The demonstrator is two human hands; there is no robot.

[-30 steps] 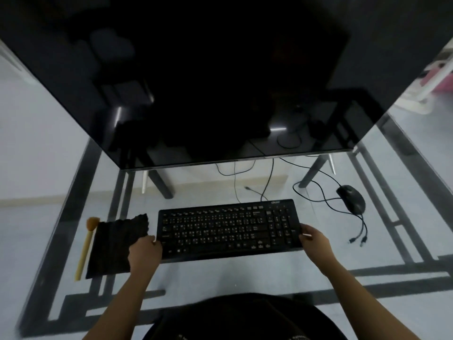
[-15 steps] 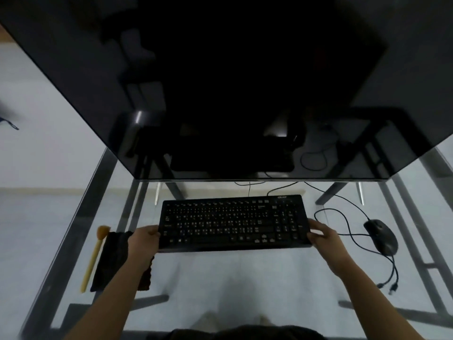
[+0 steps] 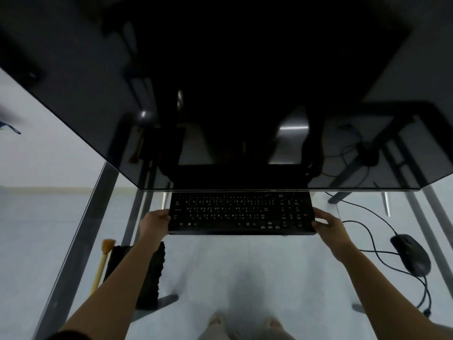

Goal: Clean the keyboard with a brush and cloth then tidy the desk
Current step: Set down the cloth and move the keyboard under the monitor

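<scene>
Head view: black keyboard (image 3: 241,212) held flat at both short ends, its far edge right under the bottom edge of the big dark monitor (image 3: 220,94). Left hand (image 3: 155,223) is closed around the left end, thumb on top by the edge keys, fingers tucked under. Right hand (image 3: 327,224) is closed around the right end the same way, thumb over the numpad corner. Key legends show as pale marks; a letter row is roughly readable, the rest too blurred. A small light patch sits at the keyboard's top right, near the numpad; no brand can be read there.

Glass desk (image 3: 220,278) is see-through, with the dark frame and pale floor visible beneath. Brush (image 3: 103,261) with a light wooden handle and orange-tan bristles lies near the left edge, bristles pointing away from the person. Black cloth (image 3: 144,273) lies just beside it on the right, partly covered by the left forearm, its ragged edge showing. Black mouse (image 3: 411,253) sits well to the right of the keyboard, and its cable (image 3: 367,231) loops across the glass between them. The monitor is off and reflects the desk frame, cables and hands. No labels readable anywhere else.
</scene>
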